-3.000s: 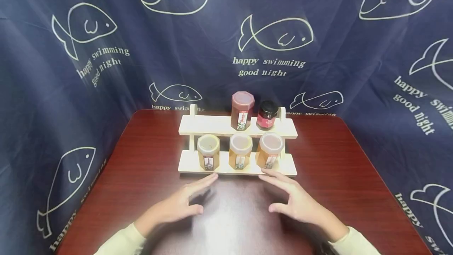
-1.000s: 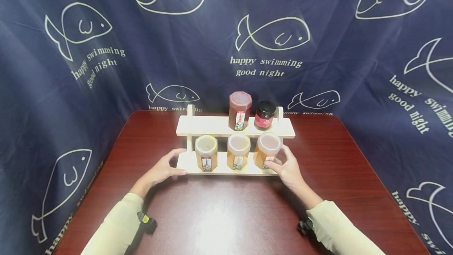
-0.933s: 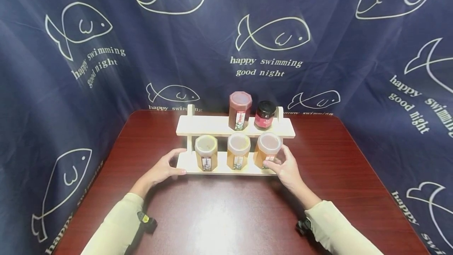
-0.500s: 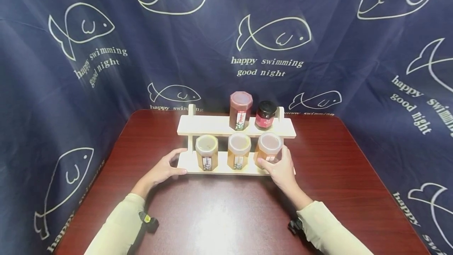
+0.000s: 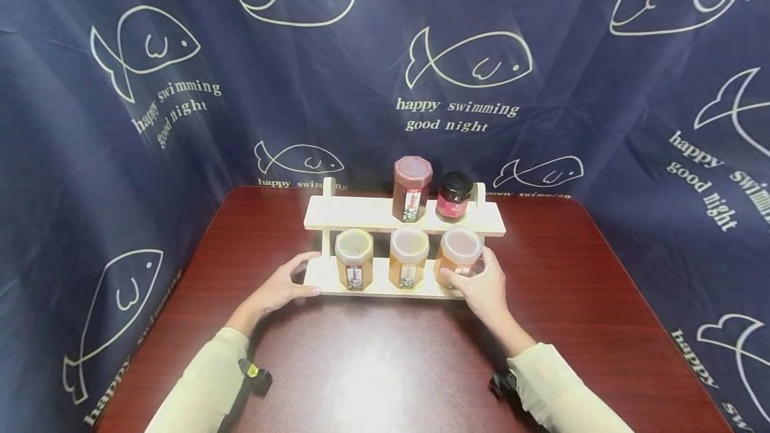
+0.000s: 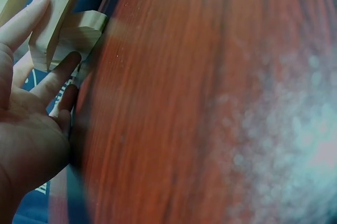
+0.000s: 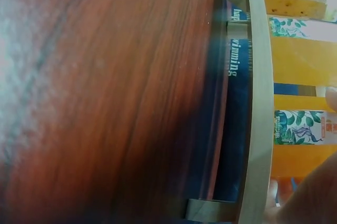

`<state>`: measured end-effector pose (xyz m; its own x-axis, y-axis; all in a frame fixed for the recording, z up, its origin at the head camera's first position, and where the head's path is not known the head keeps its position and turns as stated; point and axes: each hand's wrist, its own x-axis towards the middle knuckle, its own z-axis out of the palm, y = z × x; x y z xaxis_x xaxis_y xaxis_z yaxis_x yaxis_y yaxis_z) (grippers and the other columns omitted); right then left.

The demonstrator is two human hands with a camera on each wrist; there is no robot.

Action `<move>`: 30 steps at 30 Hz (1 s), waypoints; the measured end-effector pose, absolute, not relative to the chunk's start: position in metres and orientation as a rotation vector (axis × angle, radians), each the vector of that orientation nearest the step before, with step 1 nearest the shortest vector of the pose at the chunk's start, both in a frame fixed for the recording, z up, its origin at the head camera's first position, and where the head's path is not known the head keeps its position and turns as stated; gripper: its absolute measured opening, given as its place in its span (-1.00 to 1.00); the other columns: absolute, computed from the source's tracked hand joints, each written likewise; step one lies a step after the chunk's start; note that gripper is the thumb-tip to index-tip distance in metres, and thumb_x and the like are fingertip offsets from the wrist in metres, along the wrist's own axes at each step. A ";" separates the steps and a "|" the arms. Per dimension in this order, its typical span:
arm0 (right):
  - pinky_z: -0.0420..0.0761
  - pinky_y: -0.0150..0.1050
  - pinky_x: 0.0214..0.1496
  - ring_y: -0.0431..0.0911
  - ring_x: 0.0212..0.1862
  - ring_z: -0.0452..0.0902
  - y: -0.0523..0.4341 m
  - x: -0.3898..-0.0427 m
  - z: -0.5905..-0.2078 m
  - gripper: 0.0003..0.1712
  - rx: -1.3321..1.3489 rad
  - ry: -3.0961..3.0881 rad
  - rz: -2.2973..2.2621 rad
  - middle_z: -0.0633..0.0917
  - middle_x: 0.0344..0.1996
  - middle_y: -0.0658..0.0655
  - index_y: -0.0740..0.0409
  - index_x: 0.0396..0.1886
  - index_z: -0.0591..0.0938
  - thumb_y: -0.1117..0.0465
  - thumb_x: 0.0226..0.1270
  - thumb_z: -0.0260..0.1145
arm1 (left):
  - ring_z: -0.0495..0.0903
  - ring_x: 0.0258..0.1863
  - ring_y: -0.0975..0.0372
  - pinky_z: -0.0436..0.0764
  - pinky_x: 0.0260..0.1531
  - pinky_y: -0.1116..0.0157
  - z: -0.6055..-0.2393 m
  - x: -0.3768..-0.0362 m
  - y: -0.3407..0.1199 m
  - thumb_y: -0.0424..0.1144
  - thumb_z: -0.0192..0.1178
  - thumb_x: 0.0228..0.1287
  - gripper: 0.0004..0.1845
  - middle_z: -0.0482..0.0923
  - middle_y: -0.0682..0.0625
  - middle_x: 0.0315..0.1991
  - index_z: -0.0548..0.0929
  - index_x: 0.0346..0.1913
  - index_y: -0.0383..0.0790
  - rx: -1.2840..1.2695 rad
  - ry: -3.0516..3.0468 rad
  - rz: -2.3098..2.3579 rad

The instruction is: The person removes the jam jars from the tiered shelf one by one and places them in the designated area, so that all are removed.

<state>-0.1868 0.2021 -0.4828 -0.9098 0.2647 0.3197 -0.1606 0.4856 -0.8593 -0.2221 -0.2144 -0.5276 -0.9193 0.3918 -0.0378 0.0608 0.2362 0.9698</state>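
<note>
A pale wooden two-tier rack (image 5: 385,214) stands on the dark red table (image 5: 385,366). Its lower shelf carries three amber jars: left (image 5: 353,259), middle (image 5: 408,258) and right (image 5: 460,254). My left hand (image 5: 295,280) grips the left end of the lower shelf, thumb in front and fingers behind. The left wrist view shows the fingers (image 6: 31,13) on that wooden end (image 6: 68,34). My right hand (image 5: 479,280) holds the right amber jar, thumb on its front and fingers round its right side. The shelf edge (image 7: 258,103) and jar labels (image 7: 300,126) fill the right wrist view.
On the top shelf stand a tall dark red jar (image 5: 412,189) and a small black-lidded red jar (image 5: 454,196); the shelf's left half is bare. A blue fish-print curtain (image 5: 180,99) closes in the table at the back and both sides.
Three seconds ago both hands hovered open over the table before the rack. They have reached forward: the left took the shelf end, and the right closed round the right amber jar.
</note>
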 end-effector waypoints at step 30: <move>0.40 -0.24 -0.03 -0.10 -0.11 0.48 0.282 -0.167 -0.444 -0.21 -0.236 -2.380 1.246 0.67 -0.11 0.21 0.24 0.19 0.53 0.15 -0.05 0.68 | 0.65 -0.29 0.10 0.63 -0.46 0.17 -0.526 -0.221 -0.214 -0.32 0.50 0.10 -0.13 0.50 -0.39 0.21 0.32 0.47 -0.18 0.459 2.275 1.719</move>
